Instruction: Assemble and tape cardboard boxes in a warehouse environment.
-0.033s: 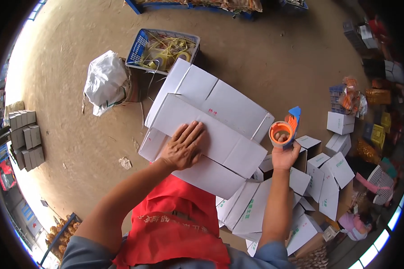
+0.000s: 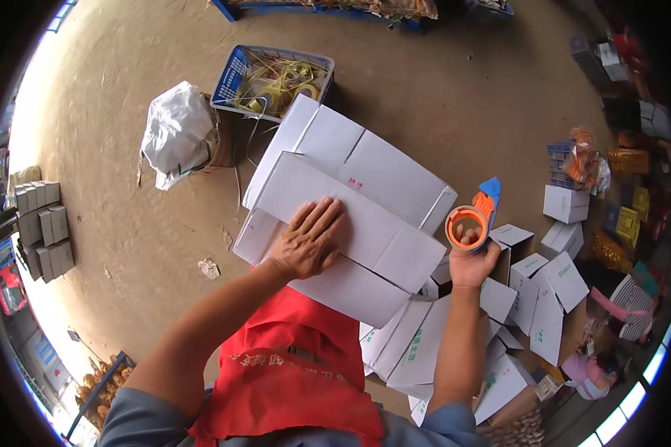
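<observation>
A white cardboard box (image 2: 395, 179) lies tilted in front of me, its near flaps partly folded over. My left hand (image 2: 307, 240) presses flat on the flap (image 2: 350, 216), palm down, with its fingers stretched out. To the right of the box, my right hand (image 2: 473, 257) grips an orange and blue tape dispenser (image 2: 483, 211). Its fingers reach into the round orange ring, and the blue end points up and away from me. The dispenser is held apart from the box. What lies under the flap is hidden.
Beyond the box stands a blue crate (image 2: 227, 80) with tape rolls and yellow straps, beside a white sack (image 2: 177, 127). Opened white cartons (image 2: 417, 350) pile up at my right. Stacked boxes (image 2: 41, 231) stand far left. People (image 2: 634, 305) are at the far right.
The fingers of my right hand have shifted slightly within the dispenser's ring. My left hand stays flat on the flap, and the box has hardly moved in view.
</observation>
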The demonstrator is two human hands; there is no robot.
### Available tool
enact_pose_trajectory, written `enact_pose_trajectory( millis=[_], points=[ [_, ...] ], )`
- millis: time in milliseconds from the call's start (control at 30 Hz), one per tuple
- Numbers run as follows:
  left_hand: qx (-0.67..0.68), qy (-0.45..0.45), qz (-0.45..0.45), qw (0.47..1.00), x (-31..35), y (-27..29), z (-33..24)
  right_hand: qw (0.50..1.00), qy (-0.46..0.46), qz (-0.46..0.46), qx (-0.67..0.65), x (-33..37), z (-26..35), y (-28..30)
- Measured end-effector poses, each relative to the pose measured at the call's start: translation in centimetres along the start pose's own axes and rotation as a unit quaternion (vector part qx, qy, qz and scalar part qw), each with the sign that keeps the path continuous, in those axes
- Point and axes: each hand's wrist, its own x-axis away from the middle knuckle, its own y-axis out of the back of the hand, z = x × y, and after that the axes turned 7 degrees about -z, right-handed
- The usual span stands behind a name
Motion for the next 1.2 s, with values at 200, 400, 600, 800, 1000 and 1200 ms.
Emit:
enact_pose_trajectory(
  millis=[200,400,600,800,1000,1200],
  points=[
    [0.014,-0.020,-0.017,1.000,-0.6,-0.7,0.2,0.992,-0.054,-0.050,0.106,7.6,-6.7,-6.1],
    [0.026,-0.023,-0.041,0.999,-0.5,-0.6,0.1,0.926,-0.028,0.039,0.375,9.1,-10.6,-9.1],
    [0.033,-0.023,-0.051,0.998,0.1,-0.7,0.4,0.895,-0.056,0.079,0.436,10.0,-11.3,-7.5],
    [0.035,-0.037,-0.050,0.997,0.4,-0.5,0.5,0.791,-0.010,0.199,0.579,10.5,-10.9,-7.2],
    [0.057,-0.033,-0.077,0.995,0.3,-0.5,0.4,0.792,-0.124,0.184,0.568,11.8,-9.7,-8.6],
    [0.073,-0.032,-0.095,0.992,0.6,-0.6,0.5,0.840,-0.195,0.133,0.489,12.8,-10.0,-9.1]
  ],
)
